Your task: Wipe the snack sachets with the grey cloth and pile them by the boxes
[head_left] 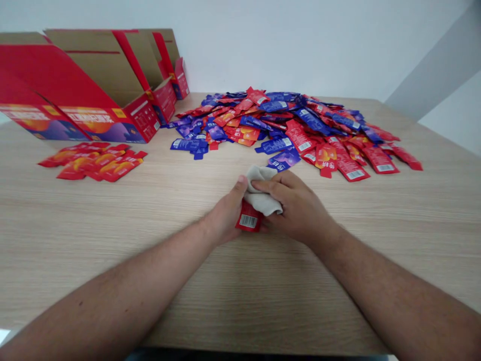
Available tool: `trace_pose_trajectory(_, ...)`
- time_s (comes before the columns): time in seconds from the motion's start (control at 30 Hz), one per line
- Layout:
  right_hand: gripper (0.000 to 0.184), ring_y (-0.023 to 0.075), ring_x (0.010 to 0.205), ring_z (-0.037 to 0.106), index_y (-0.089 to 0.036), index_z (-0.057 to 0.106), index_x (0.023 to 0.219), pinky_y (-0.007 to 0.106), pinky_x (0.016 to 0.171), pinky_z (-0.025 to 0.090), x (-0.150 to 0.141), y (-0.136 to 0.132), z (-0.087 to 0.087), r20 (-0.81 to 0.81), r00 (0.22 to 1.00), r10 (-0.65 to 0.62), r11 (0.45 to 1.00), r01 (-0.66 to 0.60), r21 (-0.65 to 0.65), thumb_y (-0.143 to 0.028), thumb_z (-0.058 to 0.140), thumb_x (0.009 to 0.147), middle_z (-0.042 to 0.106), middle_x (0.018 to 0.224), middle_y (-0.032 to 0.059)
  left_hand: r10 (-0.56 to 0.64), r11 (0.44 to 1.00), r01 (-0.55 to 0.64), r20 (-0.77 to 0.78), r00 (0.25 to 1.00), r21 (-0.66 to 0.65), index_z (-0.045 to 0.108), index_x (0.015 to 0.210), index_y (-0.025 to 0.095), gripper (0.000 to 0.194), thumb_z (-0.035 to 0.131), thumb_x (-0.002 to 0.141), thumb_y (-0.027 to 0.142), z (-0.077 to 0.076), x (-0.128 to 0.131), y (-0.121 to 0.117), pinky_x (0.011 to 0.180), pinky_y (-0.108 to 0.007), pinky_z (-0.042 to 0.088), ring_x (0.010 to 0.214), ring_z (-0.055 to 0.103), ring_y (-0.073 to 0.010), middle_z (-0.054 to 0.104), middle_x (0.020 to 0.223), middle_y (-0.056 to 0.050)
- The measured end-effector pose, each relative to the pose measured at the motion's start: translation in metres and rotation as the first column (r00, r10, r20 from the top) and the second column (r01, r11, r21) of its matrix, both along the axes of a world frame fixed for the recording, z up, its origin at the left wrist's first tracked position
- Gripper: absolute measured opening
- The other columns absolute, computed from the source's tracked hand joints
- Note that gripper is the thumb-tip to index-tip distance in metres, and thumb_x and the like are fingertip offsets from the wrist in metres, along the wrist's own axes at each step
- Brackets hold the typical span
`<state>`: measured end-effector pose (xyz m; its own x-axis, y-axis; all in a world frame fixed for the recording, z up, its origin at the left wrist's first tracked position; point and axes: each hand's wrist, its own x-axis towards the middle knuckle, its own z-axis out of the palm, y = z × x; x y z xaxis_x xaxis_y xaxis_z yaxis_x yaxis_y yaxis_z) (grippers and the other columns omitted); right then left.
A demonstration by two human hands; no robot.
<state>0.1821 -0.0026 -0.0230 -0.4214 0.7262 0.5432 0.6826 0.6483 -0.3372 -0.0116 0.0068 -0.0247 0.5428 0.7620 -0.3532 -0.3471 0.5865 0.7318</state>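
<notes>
My left hand (228, 213) grips a red sachet (248, 220), its barcode end facing up and toward me. A pale grey cloth (263, 193) is pinched in my right hand (295, 205) and pressed over the sachet's upper part, which it hides. Both hands meet above the middle of the table, just in front of a blue-purple sachet (284, 159) at the edge of a big heap. The fingers of my left hand beneath the sachet are mostly out of sight.
Behind my hands spreads a mixed heap of red and blue sachets (300, 120). At left lies a smaller group of red-orange sachets (99, 161). Open red cartons (108, 123) stand behind that group, against the wall. Everything rests on a light wooden table (180, 210).
</notes>
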Motion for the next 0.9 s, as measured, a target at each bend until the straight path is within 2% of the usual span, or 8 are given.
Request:
trace_pose_trajectory(0.13,0.050,0.0308,0.103,0.070,-0.019,0.078,0.133,0.048,0.092,0.061,0.0028,0.0029,-0.0008,-0.039,0.990,-0.133,0.991,0.133,0.014,-0.014,0.069,0.084,0.077,0.112,0.0136,-0.015,1.000,0.015,0.039,0.999,0.002,0.070,0.129,0.013,0.069,0.021,0.115,0.060,0.0009,-0.0010,0.0004,0.054,-0.034,0.062,0.064,0.075,-0.0231,0.080,0.098,-0.016)
trace_pose_trajectory(0.3,0.052,0.0299,0.103,0.069,-0.020,0.076,0.138,0.045,0.092,0.061,-0.0001,-0.0007,0.0006,0.017,1.000,-0.013,1.000,0.013,-0.018,-0.018,0.071,0.086,0.073,0.112,0.0131,0.014,1.000,-0.014,-0.007,1.000,0.018,0.070,0.127,0.013,0.068,0.023,0.115,0.060,0.0016,0.0002,0.0002,0.053,-0.034,0.062,0.065,0.075,-0.0240,0.079,0.093,-0.016)
trace_pose_trajectory(0.47,0.047,0.0309,0.102,0.069,-0.019,0.078,0.132,0.047,0.093,0.060,0.0008,0.0011,0.0009,-0.041,0.988,-0.148,0.989,0.149,0.008,-0.017,0.070,0.086,0.075,0.109,0.0128,-0.014,1.000,0.014,0.039,0.999,0.011,0.071,0.128,0.014,0.070,0.022,0.115,0.062,0.0001,-0.0007,0.0003,0.054,-0.035,0.062,0.064,0.076,-0.0234,0.080,0.100,-0.017)
trace_pose_trajectory(0.6,0.050,0.0312,0.105,0.069,-0.018,0.076,0.139,0.046,0.093,0.060,-0.0022,-0.0027,0.0030,0.022,1.000,-0.003,1.000,0.004,-0.031,-0.020,0.070,0.089,0.073,0.112,0.0145,0.007,1.000,-0.007,-0.018,1.000,-0.014,0.071,0.130,0.012,0.070,0.029,0.114,0.064,0.0014,-0.0004,-0.0012,0.054,-0.034,0.062,0.062,0.074,-0.0229,0.080,0.091,-0.016)
trace_pose_trajectory(0.73,0.048,0.0309,0.103,0.069,-0.018,0.078,0.134,0.046,0.092,0.060,-0.0011,-0.0023,0.0050,-0.013,0.993,-0.118,0.993,0.117,-0.012,-0.017,0.069,0.087,0.075,0.110,0.0139,-0.019,1.000,0.019,0.004,1.000,-0.004,0.071,0.131,0.013,0.074,0.019,0.114,0.063,0.0046,0.0004,-0.0007,0.053,-0.035,0.062,0.063,0.075,-0.0239,0.081,0.097,-0.017)
trace_pose_trajectory(0.77,0.047,0.0306,0.102,0.069,-0.020,0.078,0.134,0.046,0.091,0.060,-0.0010,-0.0026,0.0058,-0.005,0.994,-0.109,0.994,0.108,-0.018,-0.017,0.070,0.087,0.075,0.110,0.0132,-0.015,1.000,0.015,0.004,1.000,0.000,0.071,0.132,0.014,0.074,0.018,0.114,0.062,0.0049,0.0008,-0.0005,0.053,-0.035,0.062,0.063,0.075,-0.0239,0.081,0.097,-0.016)
trace_pose_trajectory(0.9,0.047,0.0282,0.100,0.068,-0.026,0.078,0.135,0.043,0.089,0.059,-0.0008,-0.0048,0.0083,0.069,0.994,0.090,0.993,-0.084,-0.086,-0.021,0.073,0.088,0.073,0.108,0.0096,0.036,0.999,-0.036,-0.002,0.999,0.001,0.072,0.131,0.013,0.071,0.024,0.114,0.064,0.0037,0.0015,0.0004,0.054,-0.034,0.061,0.061,0.074,-0.0237,0.079,0.088,-0.014)
